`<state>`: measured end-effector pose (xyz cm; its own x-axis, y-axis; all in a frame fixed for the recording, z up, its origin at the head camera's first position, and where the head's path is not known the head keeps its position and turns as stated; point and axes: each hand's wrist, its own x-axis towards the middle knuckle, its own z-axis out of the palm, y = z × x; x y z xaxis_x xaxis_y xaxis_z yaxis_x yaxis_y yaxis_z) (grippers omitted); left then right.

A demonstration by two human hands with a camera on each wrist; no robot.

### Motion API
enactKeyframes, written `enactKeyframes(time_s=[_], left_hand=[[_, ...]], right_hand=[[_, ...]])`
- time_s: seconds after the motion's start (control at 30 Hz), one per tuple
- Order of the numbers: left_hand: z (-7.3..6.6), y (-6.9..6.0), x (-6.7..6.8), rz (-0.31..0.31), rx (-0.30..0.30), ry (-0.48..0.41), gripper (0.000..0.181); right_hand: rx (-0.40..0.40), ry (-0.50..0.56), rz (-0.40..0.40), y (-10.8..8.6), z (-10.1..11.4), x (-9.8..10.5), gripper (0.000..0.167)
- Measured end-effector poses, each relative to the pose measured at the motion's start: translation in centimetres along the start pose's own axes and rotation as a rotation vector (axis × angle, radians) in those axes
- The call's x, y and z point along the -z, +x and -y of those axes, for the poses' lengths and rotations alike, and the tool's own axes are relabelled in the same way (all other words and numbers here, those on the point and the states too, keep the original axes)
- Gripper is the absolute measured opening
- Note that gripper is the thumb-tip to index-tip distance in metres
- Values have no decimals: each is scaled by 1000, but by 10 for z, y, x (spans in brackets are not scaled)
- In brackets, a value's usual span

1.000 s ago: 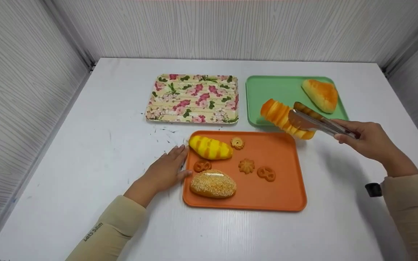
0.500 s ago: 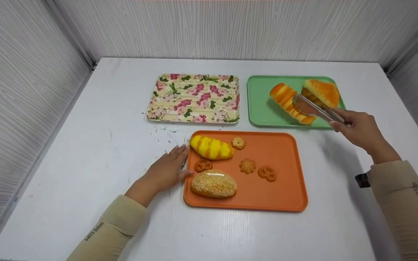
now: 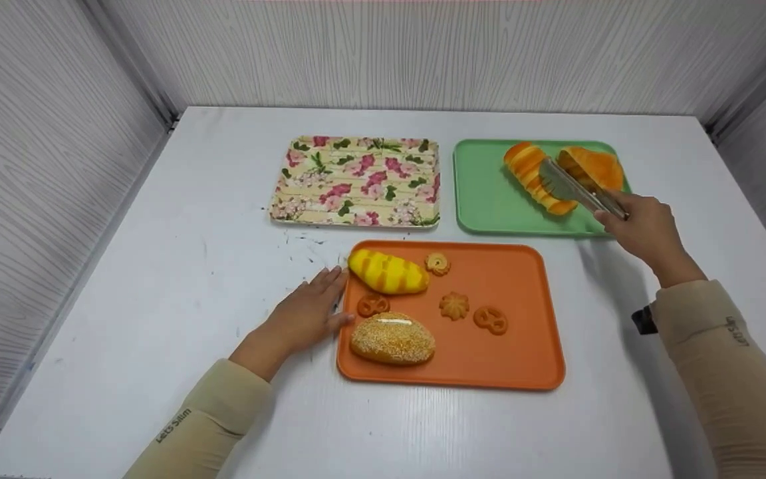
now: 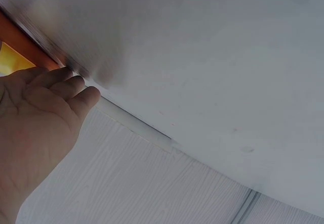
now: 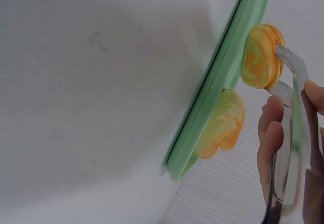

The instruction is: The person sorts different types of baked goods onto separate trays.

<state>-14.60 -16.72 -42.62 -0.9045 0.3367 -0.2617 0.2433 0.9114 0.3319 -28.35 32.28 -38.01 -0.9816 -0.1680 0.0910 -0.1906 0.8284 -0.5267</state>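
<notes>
My right hand (image 3: 642, 229) gripped tongs (image 3: 573, 189) against the ridged bread roll (image 3: 526, 165) ahead; my straight-fingered left hand (image 3: 303, 316) touched an orange tray (image 3: 512, 362).

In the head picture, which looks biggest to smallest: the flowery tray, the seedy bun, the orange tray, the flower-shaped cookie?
1. Orange tray
2. Flowery tray
3. Seedy bun
4. Flower-shaped cookie
Being nearer may help the first look bigger.
</notes>
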Motion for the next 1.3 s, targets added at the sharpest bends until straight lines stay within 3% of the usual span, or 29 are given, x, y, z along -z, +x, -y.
enactKeyframes(time_s=[0.73, 1.3], left_hand=[[-1, -1, 0, -21, -7, -2, 78], [1, -1, 0, -35, -14, -12, 77]], right_hand=[[-144, 56, 88, 15, 2, -4, 70], [-141, 75, 113, 19, -4, 0, 80]])
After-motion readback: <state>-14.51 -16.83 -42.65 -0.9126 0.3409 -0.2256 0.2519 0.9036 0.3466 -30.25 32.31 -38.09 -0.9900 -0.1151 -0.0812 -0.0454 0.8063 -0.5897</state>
